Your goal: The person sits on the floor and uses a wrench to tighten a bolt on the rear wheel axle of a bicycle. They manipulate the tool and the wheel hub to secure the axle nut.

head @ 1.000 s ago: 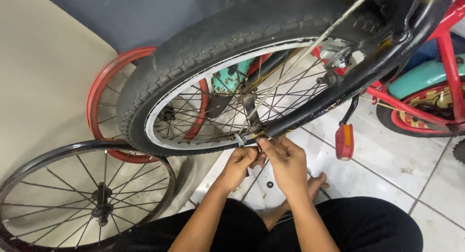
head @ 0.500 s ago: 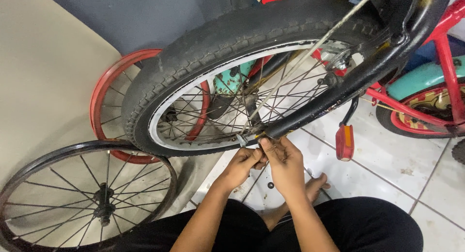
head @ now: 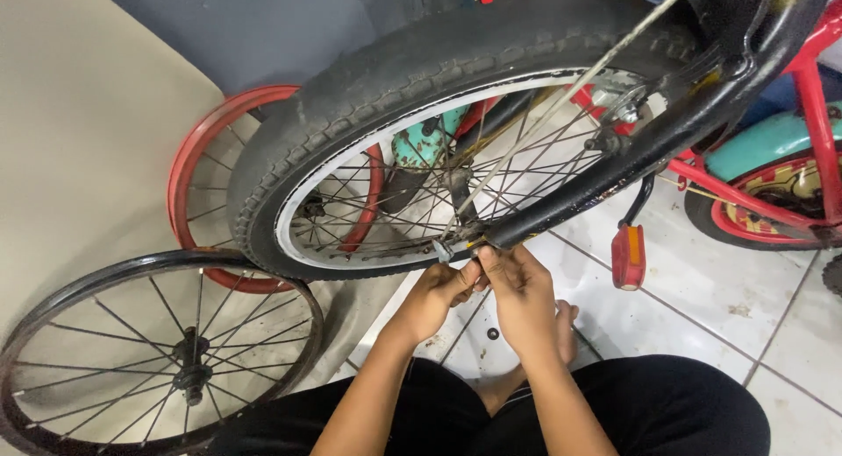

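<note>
1. the left hand (head: 436, 291) and the right hand (head: 519, 285) sit close together, touching, at the bottom of a bicycle wheel (head: 438, 140) in the middle of the scene.
2. both hands are pinched on a small metal fitting (head: 445, 249) at the white rim, where the black frame tube (head: 631, 158) ends; what the fitting is cannot be told.
3. the wheel has a worn black tyre and thin spokes, and hangs above the tiled floor (head: 702, 289).
4. a bare black rim with spokes (head: 149, 351) lies near left.
5. a red rim (head: 210, 158) leans behind it against the beige wall.
6. a red pedal reflector (head: 628, 257) hangs right of the hands.
</note>
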